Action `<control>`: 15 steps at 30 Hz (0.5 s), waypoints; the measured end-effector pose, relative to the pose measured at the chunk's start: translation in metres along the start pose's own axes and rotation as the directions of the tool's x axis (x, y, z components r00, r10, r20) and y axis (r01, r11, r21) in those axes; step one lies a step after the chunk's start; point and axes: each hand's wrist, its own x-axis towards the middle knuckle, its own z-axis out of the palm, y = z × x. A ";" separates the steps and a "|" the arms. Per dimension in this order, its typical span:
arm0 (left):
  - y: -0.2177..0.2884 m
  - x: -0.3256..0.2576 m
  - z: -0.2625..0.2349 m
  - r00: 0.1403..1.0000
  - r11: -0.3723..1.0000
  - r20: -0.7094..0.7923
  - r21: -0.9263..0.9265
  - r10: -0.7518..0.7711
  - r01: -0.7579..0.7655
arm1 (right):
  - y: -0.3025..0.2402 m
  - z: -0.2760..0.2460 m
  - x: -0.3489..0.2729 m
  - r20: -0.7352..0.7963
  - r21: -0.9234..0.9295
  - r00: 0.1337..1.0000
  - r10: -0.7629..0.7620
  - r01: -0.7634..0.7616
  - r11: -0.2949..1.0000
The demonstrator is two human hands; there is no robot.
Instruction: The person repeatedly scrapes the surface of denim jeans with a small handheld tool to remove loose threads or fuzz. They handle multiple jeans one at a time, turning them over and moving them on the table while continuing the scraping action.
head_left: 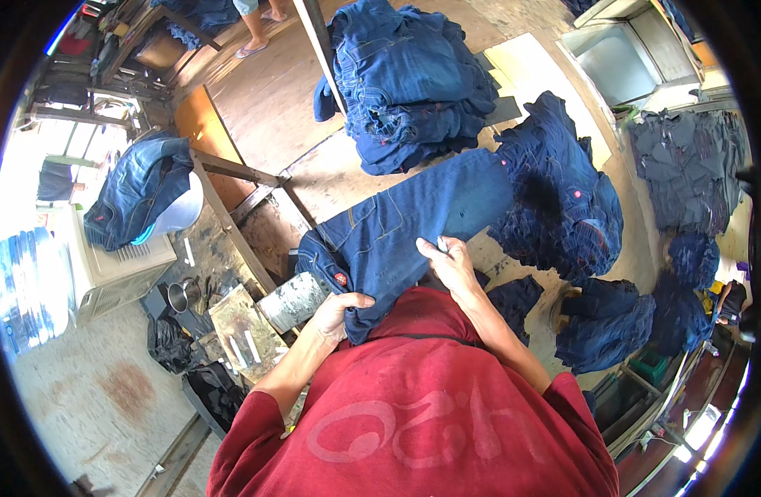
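A pair of dark blue jeans [397, 211] is spread in front of me, its waist end at the left and its leg reaching to the right. My left hand [340, 316] grips the waist end, thumb on top, close to a small red patch [340, 279]. Farther along the near edge, my right hand [451, 267] is closed on the cloth. A tiny pale spot shows at its fingertips, too small to name. Beside the waist end, a worn whitish cylinder [295, 303] sticks out from under the jeans.
A tall denim stack [413, 83] stands ahead, with a loose denim heap [562, 190] to its right. More jeans [606, 325] lie at the near right. On my left are a wooden bench [246, 335], a metal cup [183, 296] and jeans [140, 190] over a pale basin. A person's legs [252, 29] show far off.
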 end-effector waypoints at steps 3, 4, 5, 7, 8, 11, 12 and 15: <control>-0.001 -0.001 0.002 1.000 1.000 0.019 -0.016 0.005 -0.005 | 0.000 0.000 -0.001 0.012 0.010 1.000 -0.014 0.014 1.000; -0.001 -0.001 0.003 1.000 1.000 -0.003 -0.014 0.004 -0.004 | 0.000 0.001 -0.001 -0.006 -0.032 1.000 -0.001 0.000 0.999; -0.001 -0.002 0.004 0.999 1.000 0.023 -0.016 0.026 -0.026 | 0.001 0.001 0.000 -0.008 -0.051 1.000 0.007 -0.008 0.999; -0.002 -0.004 0.006 0.996 0.997 0.054 -0.018 0.073 -0.072 | 0.002 0.002 0.001 -0.009 -0.066 1.000 0.004 -0.005 0.998; -0.001 -0.005 0.007 0.997 0.997 0.004 0.004 0.074 -0.074 | 0.002 0.002 0.002 -0.007 -0.060 1.000 -0.007 0.007 0.998; -0.001 -0.006 0.007 0.998 0.998 -0.012 0.001 0.064 -0.064 | -0.004 -0.003 -0.003 0.054 -0.067 0.997 -0.058 0.061 0.996; 0.000 -0.006 0.006 0.999 0.999 0.000 -0.022 0.046 -0.046 | -0.008 -0.005 -0.007 0.078 -0.075 0.994 -0.072 0.078 0.994; 0.000 -0.004 0.001 0.998 0.998 -0.027 -0.036 0.052 -0.053 | -0.024 -0.021 -0.027 -0.047 -0.454 0.973 -0.226 0.181 0.872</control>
